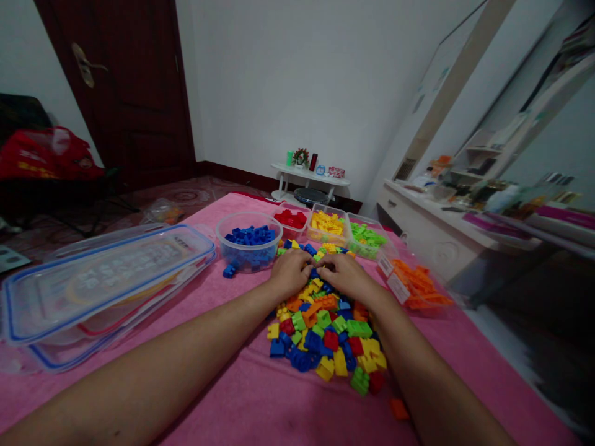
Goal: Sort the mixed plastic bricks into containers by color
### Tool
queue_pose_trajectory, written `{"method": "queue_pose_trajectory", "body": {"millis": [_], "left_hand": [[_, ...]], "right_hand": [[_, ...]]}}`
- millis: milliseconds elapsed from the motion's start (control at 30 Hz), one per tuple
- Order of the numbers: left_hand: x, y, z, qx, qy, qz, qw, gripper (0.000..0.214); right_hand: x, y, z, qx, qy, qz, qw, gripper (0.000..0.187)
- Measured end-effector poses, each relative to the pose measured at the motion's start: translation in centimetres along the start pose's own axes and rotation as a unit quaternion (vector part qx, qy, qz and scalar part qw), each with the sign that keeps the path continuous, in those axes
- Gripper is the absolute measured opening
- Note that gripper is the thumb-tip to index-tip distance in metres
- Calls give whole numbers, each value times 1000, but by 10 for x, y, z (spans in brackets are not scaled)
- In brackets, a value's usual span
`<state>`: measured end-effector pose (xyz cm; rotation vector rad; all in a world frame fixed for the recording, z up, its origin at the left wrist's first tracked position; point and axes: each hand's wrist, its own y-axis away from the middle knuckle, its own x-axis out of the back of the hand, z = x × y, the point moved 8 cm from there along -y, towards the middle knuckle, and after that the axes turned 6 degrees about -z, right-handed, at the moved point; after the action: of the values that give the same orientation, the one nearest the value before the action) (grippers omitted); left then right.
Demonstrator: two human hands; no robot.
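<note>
Curled inward, our left hand (292, 272) and right hand (348, 276) nearly met over the far part of the brick pile (324, 328); whether either gripped anything, we couldn't tell. Its length ran toward us, neither hand nearer.

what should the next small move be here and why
Probably the left hand should pick up the loose blue block beside the round tub and drop it in: the blocks seen in that tub are all blue, this one lies outside on the pink cloth, and the left hand is the nearer one.
</note>
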<state>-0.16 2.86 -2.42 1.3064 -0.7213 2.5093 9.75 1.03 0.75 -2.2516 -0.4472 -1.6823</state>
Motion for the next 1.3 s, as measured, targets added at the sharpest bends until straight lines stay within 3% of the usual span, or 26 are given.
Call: {"method": "queue_pose_trajectory", "body": {"millis": [867,1300], "left_hand": [[0,0,1,-6,3,-4,1000,21],[0,-1,-2,10,22,-20,999,21]], "right_hand": [[0,1,-3,5,20,2,1000,27],[3,1,6,7,-28,-1,1000,23]]}}
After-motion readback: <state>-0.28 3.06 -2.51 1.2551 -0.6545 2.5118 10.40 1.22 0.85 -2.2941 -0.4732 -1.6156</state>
